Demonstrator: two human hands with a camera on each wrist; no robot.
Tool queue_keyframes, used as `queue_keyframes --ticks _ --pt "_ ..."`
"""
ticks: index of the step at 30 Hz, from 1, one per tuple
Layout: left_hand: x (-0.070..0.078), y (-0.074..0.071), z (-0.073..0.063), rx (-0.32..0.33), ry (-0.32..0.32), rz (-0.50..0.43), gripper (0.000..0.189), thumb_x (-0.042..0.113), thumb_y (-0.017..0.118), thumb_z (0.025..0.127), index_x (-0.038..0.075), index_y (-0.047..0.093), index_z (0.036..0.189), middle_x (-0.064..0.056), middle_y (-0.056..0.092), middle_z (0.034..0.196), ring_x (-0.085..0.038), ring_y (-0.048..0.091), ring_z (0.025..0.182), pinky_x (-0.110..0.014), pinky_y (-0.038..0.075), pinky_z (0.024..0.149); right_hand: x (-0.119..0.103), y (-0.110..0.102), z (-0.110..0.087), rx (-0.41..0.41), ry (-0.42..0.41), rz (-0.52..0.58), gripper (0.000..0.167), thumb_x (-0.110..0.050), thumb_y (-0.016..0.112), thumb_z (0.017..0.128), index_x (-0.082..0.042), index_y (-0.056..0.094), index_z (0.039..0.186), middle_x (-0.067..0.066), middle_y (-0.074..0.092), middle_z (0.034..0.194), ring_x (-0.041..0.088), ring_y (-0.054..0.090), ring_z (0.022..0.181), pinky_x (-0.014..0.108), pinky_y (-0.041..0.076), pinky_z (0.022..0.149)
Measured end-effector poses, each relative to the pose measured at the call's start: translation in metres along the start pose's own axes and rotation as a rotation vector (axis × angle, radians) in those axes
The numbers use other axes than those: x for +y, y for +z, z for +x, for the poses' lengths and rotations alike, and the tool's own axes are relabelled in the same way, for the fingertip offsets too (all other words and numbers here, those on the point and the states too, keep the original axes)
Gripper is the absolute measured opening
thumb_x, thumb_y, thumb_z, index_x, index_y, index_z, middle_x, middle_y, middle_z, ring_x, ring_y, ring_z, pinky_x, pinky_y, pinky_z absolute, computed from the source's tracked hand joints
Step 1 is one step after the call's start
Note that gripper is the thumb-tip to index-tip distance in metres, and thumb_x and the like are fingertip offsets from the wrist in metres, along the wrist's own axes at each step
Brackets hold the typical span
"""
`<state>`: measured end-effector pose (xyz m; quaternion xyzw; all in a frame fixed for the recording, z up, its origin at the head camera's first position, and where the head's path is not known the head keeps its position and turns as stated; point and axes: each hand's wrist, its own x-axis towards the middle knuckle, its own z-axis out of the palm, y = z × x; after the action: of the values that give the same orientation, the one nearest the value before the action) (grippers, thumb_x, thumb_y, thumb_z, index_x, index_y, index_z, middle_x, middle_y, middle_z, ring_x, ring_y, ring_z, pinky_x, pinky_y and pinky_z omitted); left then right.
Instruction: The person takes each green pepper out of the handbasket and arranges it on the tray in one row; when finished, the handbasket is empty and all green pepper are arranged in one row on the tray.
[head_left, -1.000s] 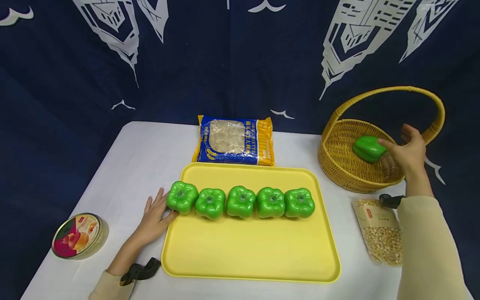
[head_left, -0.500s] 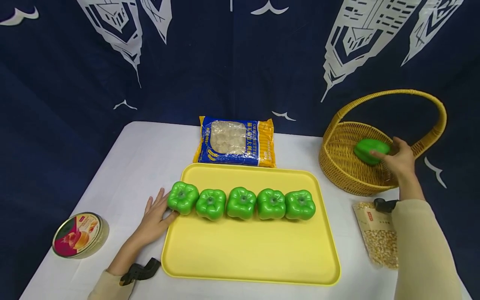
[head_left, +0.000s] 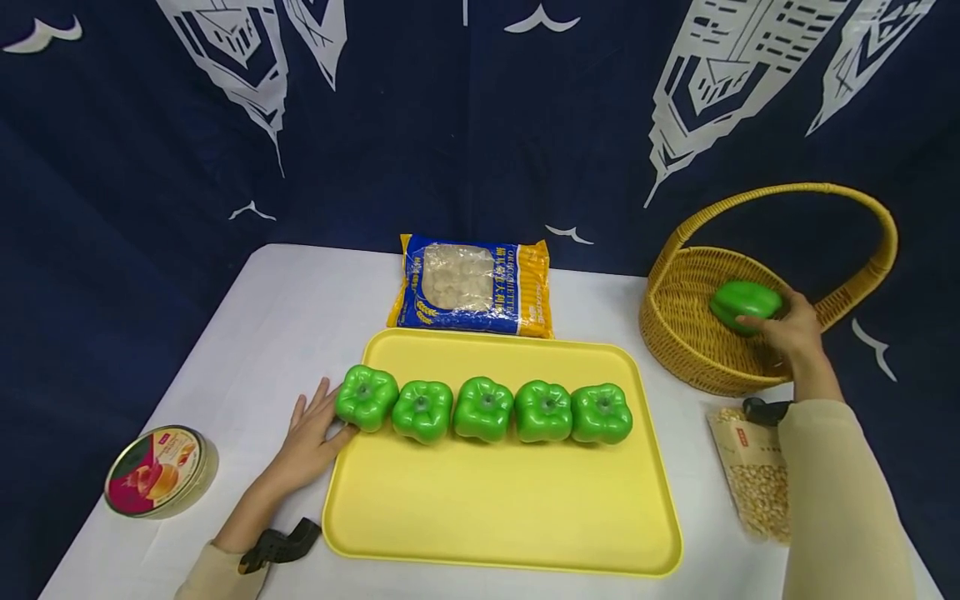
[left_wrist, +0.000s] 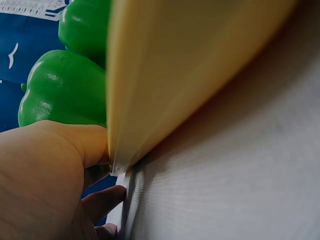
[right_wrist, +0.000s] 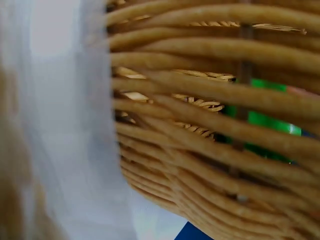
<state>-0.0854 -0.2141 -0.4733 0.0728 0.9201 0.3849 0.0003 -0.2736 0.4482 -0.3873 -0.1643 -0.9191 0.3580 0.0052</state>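
My right hand (head_left: pixel 798 332) reaches into the wicker basket (head_left: pixel 678 350) and grips a green bell pepper (head_left: pixel 738 300) by its right end, thumb in front, other fingers partly hidden behind. Through the weave in the right wrist view, a piece of the same green pepper (right_wrist: pixel 270 120) shows. On the yellow tray (head_left: pixel 502 508) several more green bell peppers stand in a row. The left hand (head_left: pixel 303 442) lies at the tray's left rim with fingers spread, right beside the leftmost pepper (head_left: pixel 366 398). In the left wrist view its thumb (left_wrist: pixel 92 142) is under a pepper, against the tray edge.
Behind the tray lies a blue and yellow pasta bag (head_left: pixel 468 287). A round tin (head_left: pixel 161 471) stands at the left of the white table (head_left: pixel 285 300). The bag of corn kernels (head_left: pixel 753 475) lies below the basket, partly under the right sleeve. The basket's tall handle (head_left: pixel 787 190) arches over its opening.
My right hand has moved down and left inside the basket, from beside the pepper to round its right end. The left hand and the row of peppers have stayed put.
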Motion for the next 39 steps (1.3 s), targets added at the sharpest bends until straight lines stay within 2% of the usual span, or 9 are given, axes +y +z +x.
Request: queue_keyframes --ticks 12,21,29,39 --pt "-0.001 0.001 -0.001 0.007 0.006 -0.001 0.059 0.019 0.058 0.096 0.002 0.037 0.149 -0.023 0.032 0.156 -0.046 0.005 0.15 -0.065 -0.008 0.115 0.002 0.005 0.004 -0.013 0.004 -0.033 0.09 -0.025 0.061 0.095 -0.002 -0.001 0.156 0.036 0.009 0.156 0.058 0.021 0.138 0.069 0.023 0.11" --pt "-0.002 0.002 -0.001 0.006 0.003 0.002 0.059 0.019 0.057 0.097 0.003 0.037 0.15 -0.023 0.032 0.156 -0.045 0.005 0.15 -0.064 -0.008 0.116 0.002 0.007 0.006 -0.006 -0.023 -0.027 0.091 -0.037 0.06 0.095 -0.003 0.003 0.156 0.035 0.011 0.157 0.057 0.02 0.139 0.069 0.022 0.111" --pt "-0.001 0.0 0.002 -0.007 0.009 0.016 0.06 0.019 0.057 0.096 0.003 0.036 0.15 -0.023 0.031 0.156 -0.046 0.005 0.15 -0.065 -0.008 0.115 0.003 0.005 -0.001 0.029 -0.022 0.002 0.092 -0.049 0.055 0.094 -0.005 0.004 0.157 0.035 0.021 0.155 0.053 0.029 0.137 0.066 0.029 0.109" --pt "-0.002 0.001 0.002 0.003 0.009 0.015 0.059 0.018 0.057 0.096 0.002 0.037 0.149 -0.025 0.031 0.156 -0.047 0.006 0.149 -0.065 -0.008 0.115 -0.013 -0.002 -0.013 0.063 -0.119 -0.025 0.087 -0.048 0.056 0.094 -0.005 0.014 0.156 0.034 0.029 0.152 0.052 0.036 0.132 0.065 0.033 0.106"
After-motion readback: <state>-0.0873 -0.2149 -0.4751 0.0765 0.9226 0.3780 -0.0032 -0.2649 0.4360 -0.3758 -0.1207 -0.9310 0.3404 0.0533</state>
